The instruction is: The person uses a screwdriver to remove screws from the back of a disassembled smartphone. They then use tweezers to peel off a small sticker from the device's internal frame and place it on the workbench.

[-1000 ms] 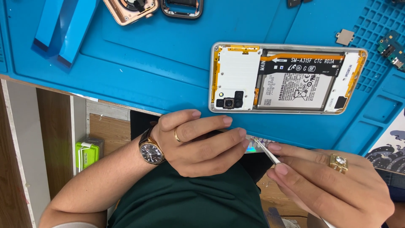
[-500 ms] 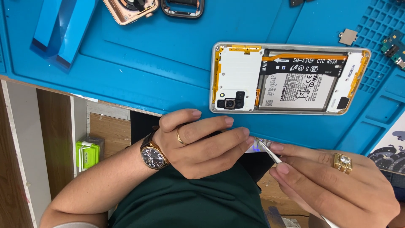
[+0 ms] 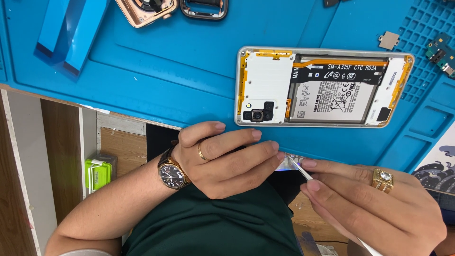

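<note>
The left hand (image 3: 227,159) is covering most of a small shiny foil-like piece (image 3: 290,162), so its shape is staying unclear. The thin silver tweezers (image 3: 303,173) are disappearing into the right hand (image 3: 374,208). The top edge is cutting off a rose-gold watch casing (image 3: 147,8) and a dark rectangular frame (image 3: 204,7).

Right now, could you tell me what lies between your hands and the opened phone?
Only bare blue mat, in the head view, separates the opened phone from both hands.
</note>
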